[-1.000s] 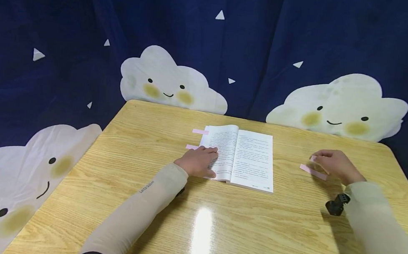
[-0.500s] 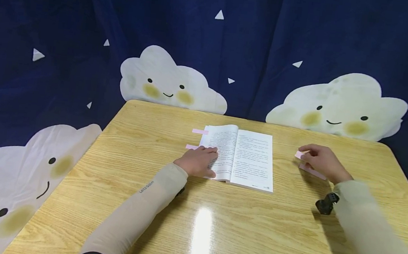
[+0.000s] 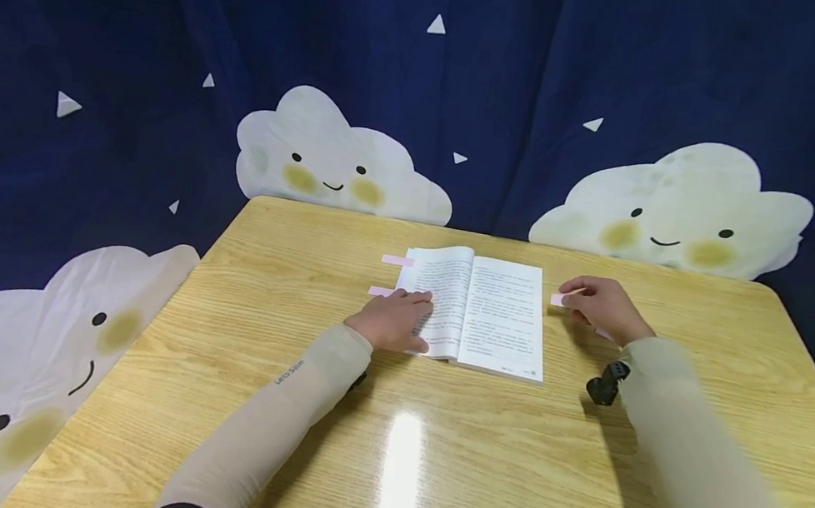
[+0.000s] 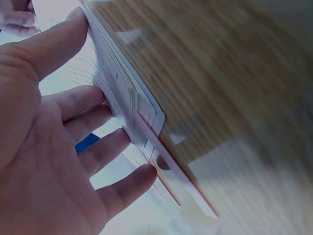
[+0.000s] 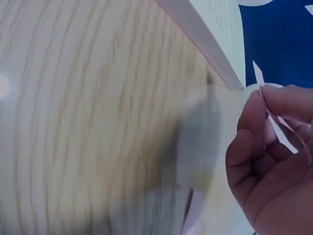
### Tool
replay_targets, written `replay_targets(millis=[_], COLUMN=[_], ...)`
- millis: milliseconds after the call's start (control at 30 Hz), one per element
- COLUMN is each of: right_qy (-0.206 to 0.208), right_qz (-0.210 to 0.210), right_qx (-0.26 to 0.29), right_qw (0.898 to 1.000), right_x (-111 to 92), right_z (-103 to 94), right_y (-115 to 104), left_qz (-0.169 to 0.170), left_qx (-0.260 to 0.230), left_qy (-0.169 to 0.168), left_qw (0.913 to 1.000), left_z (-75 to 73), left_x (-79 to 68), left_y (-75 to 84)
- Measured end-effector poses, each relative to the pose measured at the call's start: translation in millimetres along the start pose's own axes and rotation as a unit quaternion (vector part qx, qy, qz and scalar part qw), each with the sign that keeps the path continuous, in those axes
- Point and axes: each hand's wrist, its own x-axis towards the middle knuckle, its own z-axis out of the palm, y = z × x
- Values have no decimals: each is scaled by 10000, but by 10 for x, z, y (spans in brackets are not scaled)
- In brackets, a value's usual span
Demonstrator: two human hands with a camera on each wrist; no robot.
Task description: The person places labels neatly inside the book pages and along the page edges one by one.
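An open book (image 3: 504, 319) lies on the wooden table, with printed text on both pages. Two pink paper strips, an upper strip (image 3: 396, 260) and a lower strip (image 3: 379, 291), stick out past its left edge. My left hand (image 3: 388, 321) rests on the left page with fingers spread and extended; the left wrist view shows the fingertips (image 4: 120, 139) along the page edge. Just right of the book, above the table, my right hand (image 3: 607, 306) pinches a thin pink paper strip (image 5: 258, 73) between thumb and fingertip. Its tip points toward the right page.
Another pink strip (image 3: 603, 334) lies on the table, mostly hidden under my right hand. The wooden table (image 3: 504, 466) runs back to a dark blue curtain (image 3: 502, 89) with cloud faces. A bright reflection crosses its front.
My right hand has moved left toward the book with the pink strip pinched in it. My left hand stays on the left page. The view has shifted slightly.
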Motion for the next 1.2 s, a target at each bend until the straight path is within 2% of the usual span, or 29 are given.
replay_targets(millis=[300, 667, 800, 1200], right_qy=[385, 725, 840, 794], right_qz=[-27, 483, 644, 902], right_qx=[-60, -67, 106, 766], right_qw=[9992, 9962, 9943, 9898], right_x=[177, 302, 342, 421], right_z=[115, 131, 173, 236], right_y=[-31, -38, -44, -50], left_qz=[49, 15, -19, -81], left_qx=[20, 60, 50, 20], left_qy=[-19, 19, -7, -5], left_qw=[10000, 10000, 10000, 10000], left_z=[-2, -4, -15, 3], left_x=[6, 20, 8, -10], left_y=[5, -10, -7, 0])
